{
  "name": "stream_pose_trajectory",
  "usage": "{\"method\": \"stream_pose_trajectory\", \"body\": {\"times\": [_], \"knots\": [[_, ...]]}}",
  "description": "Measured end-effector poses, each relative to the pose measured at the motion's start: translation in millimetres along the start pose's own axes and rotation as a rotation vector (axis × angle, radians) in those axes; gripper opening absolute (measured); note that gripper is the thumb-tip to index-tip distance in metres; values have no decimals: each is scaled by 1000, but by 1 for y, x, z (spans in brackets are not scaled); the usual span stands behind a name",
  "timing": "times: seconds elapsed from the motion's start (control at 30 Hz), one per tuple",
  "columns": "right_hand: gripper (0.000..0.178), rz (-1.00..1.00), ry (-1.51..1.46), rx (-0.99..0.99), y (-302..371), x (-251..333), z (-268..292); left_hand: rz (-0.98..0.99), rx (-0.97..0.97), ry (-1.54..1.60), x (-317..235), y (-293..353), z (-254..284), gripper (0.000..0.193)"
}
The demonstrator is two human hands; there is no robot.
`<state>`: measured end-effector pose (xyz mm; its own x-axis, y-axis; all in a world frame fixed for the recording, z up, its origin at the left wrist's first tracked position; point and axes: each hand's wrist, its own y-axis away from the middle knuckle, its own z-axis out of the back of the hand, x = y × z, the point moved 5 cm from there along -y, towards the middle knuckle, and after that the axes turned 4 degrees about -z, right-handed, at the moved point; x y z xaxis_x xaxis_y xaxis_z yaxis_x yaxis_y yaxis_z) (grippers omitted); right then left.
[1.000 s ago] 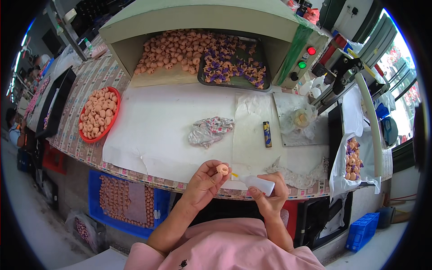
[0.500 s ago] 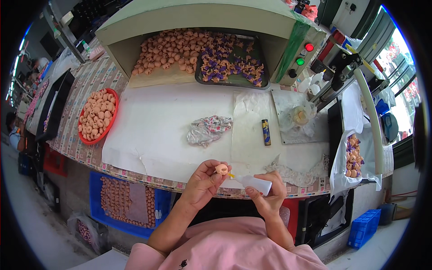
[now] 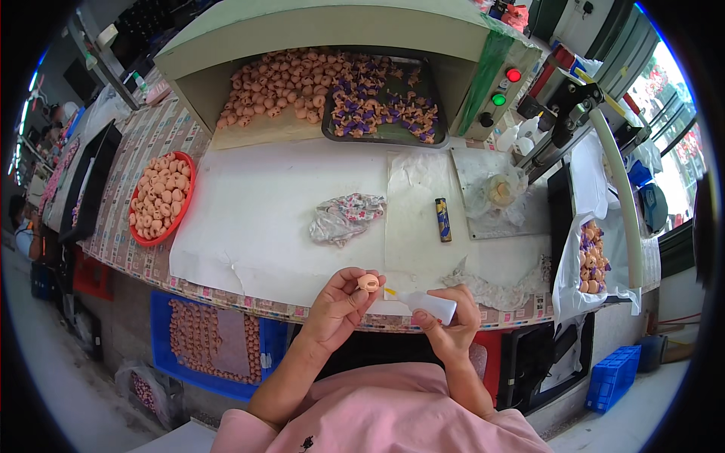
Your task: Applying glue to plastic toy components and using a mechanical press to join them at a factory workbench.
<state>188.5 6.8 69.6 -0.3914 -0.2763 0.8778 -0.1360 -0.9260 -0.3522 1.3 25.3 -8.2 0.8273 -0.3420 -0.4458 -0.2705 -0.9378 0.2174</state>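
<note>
Between the fingertips of my left hand [image 3: 335,308] is a small round peach toy head [image 3: 368,283], its dark opening facing up. My right hand [image 3: 455,326] is closed around a white squeeze bottle [image 3: 433,306], held tilted. The bottle's thin yellow nozzle [image 3: 390,291] points left at the toy head, with a small gap between them. Both hands are over the table's front edge. Beyond them on the white paper [image 3: 249,204] lie a crumpled flowered cloth [image 3: 347,219] and a dark blue and yellow tube [image 3: 442,220].
A red basin [image 3: 189,198] of toy heads stands at left. Under a beige hood [image 3: 325,34] are a heap of heads [image 3: 276,83] and a dark tray [image 3: 381,137] of peach and purple pieces. A press [image 3: 570,113] and a lined box [image 3: 572,279] stand at right.
The view has shifted slightly. The bottle's nozzle has drawn back a little from the toy head, opening a small gap. Both hands keep their hold.
</note>
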Motion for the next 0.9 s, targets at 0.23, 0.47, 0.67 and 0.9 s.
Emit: {"method": "stream_pose_trajectory", "body": {"times": [0.23, 0.47, 0.67, 0.9], "knots": [[37, 6, 2, 10, 3, -3, -1, 13, -8, 6, -2, 0, 0, 28], [32, -6, 50, 11, -21, -7, -24, 38, 15, 61, -6, 2, -4, 27], [32, 45, 221, 177, -62, -14, -72, 50, 12, 46, -9, 6, -6, 27], [29, 235, 331, 193, -101, 1, -91, 78, 23, 58, -20, 7, -5, 28]]}}
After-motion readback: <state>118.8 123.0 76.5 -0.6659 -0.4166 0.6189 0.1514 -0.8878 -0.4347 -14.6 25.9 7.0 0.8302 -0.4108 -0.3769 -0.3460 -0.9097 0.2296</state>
